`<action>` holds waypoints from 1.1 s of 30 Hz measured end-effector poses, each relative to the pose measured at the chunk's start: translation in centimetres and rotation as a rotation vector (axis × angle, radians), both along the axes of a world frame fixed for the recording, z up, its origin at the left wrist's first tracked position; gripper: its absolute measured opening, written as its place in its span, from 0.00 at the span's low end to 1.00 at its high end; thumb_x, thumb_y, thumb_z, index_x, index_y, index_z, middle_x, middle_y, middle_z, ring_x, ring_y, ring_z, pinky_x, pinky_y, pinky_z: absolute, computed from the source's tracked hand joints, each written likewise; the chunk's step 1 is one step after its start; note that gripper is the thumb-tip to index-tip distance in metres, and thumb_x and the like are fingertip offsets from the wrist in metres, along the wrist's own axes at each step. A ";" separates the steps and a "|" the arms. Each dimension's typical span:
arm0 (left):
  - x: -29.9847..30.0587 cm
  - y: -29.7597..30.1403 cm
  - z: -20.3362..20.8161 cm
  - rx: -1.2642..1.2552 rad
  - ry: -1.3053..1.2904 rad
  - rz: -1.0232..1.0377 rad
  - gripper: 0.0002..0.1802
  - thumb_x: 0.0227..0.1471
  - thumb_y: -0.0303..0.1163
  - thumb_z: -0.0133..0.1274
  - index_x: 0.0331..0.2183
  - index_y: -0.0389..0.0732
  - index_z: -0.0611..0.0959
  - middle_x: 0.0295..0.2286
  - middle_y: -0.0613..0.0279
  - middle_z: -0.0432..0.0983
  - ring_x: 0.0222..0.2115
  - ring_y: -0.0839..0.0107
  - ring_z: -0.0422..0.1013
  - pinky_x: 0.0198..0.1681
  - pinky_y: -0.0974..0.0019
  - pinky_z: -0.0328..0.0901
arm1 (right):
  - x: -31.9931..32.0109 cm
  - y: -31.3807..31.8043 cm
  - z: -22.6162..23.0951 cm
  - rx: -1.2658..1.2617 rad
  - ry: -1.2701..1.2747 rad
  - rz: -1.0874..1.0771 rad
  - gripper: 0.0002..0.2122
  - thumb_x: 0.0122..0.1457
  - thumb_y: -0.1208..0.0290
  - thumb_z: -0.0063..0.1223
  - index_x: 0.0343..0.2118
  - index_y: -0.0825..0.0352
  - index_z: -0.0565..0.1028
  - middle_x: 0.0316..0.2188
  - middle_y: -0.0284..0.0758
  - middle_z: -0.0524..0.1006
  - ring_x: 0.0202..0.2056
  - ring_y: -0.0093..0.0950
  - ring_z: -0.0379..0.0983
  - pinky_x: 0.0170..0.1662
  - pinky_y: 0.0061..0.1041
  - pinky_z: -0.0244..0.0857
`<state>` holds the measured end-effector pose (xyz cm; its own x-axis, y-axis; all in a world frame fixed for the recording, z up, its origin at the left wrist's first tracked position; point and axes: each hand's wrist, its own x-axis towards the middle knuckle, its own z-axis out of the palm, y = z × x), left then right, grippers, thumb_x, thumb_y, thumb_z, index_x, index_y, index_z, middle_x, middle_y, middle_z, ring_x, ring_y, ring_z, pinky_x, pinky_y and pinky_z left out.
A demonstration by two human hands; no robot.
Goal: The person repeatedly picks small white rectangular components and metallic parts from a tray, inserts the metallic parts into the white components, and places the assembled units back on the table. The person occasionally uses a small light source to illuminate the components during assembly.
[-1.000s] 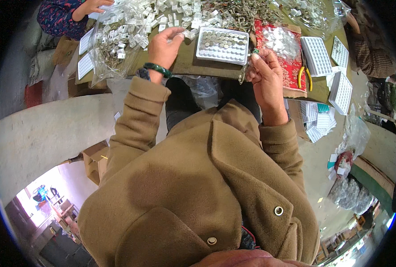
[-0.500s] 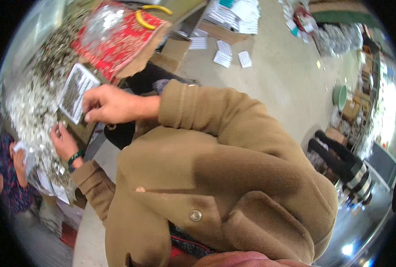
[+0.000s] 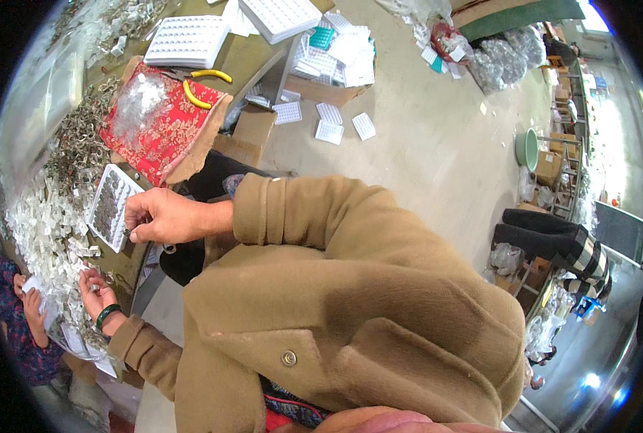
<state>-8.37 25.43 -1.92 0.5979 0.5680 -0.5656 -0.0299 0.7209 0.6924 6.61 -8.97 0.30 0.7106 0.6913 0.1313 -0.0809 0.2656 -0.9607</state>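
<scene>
My right hand (image 3: 164, 216) is over the near-right edge of a white tray (image 3: 99, 229) with rows of small compartments, many filled with small dark grey pieces. Its thumb and fingers are pinched together; what they hold is too small to make out. My left hand (image 3: 99, 296), with a dark green bangle (image 3: 107, 313) on the wrist, is palm up with curled fingers beside a heap of small whitish clear plastic pieces (image 3: 40, 224). Something small seems to be at its fingertips, but I cannot tell what.
Beyond the tray lie a heap of small metal parts (image 3: 83, 133), a red patterned cloth (image 3: 166, 130) and yellow-handled pliers (image 3: 197, 95). White trays (image 3: 185, 42) are stacked farther off; others fill a cardboard box (image 3: 336, 92). At the left, another person's hands (image 3: 34, 307) work near the heap.
The view has shifted, so the table and both hands appear lower. My right hand stays pinched at the tray's edge. My left hand has turned palm up, with its fingers curled.
</scene>
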 end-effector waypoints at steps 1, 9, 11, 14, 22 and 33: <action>-0.1 0.5 -0.2 -0.153 -0.081 0.006 0.18 0.57 0.29 0.53 0.46 0.29 0.73 0.31 0.59 0.73 0.31 0.80 0.72 0.26 0.81 0.70 | -0.2 0.2 0.0 0.020 0.042 0.001 0.06 0.49 0.76 0.59 0.28 0.70 0.74 0.23 0.32 0.75 0.28 0.21 0.71 0.32 0.25 0.67; 1.4 -0.7 -2.5 0.801 0.385 -0.118 0.23 0.54 0.32 0.56 0.50 0.36 0.72 0.27 0.68 0.75 0.19 0.86 0.63 0.16 0.81 0.54 | -1.3 0.3 2.4 -0.027 0.119 0.118 0.06 0.54 0.77 0.57 0.31 0.67 0.69 0.21 0.26 0.69 0.20 0.15 0.64 0.22 0.19 0.60; 2.0 -1.4 -2.6 0.814 0.374 -0.126 0.24 0.53 0.32 0.57 0.51 0.37 0.71 0.24 0.71 0.74 0.18 0.87 0.61 0.15 0.81 0.53 | -1.2 0.3 3.1 -0.075 0.124 0.178 0.06 0.54 0.75 0.56 0.31 0.67 0.70 0.23 0.26 0.69 0.24 0.14 0.65 0.25 0.20 0.61; 1.8 -3.0 -1.4 0.520 0.083 -0.131 0.23 0.55 0.30 0.54 0.52 0.38 0.71 0.29 0.70 0.75 0.22 0.86 0.64 0.19 0.83 0.57 | -0.9 1.3 3.8 -0.112 0.097 0.166 0.06 0.54 0.77 0.55 0.29 0.69 0.69 0.22 0.27 0.69 0.26 0.16 0.64 0.28 0.21 0.61; 0.2 -8.6 3.8 0.245 -0.235 -0.120 0.17 0.59 0.30 0.49 0.50 0.39 0.74 0.43 0.62 0.76 0.36 0.83 0.73 0.29 0.81 0.67 | -0.2 8.8 4.5 0.077 0.265 0.182 0.04 0.55 0.78 0.54 0.31 0.67 0.70 0.22 0.26 0.70 0.24 0.17 0.67 0.27 0.19 0.63; 1.0 -15.9 5.9 0.519 -0.284 -0.005 0.09 0.55 0.30 0.55 0.39 0.40 0.77 0.31 0.72 0.74 0.28 0.85 0.68 0.25 0.81 0.63 | -3.4 9.9 3.3 0.014 0.684 0.325 0.02 0.58 0.75 0.52 0.31 0.66 0.71 0.20 0.29 0.71 0.22 0.20 0.70 0.27 0.22 0.69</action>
<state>-7.35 9.51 3.98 0.6888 0.7243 -0.0317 -0.2630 0.2904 0.9201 3.21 0.89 3.64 0.3979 0.8812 -0.2554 -0.7340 0.1387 -0.6648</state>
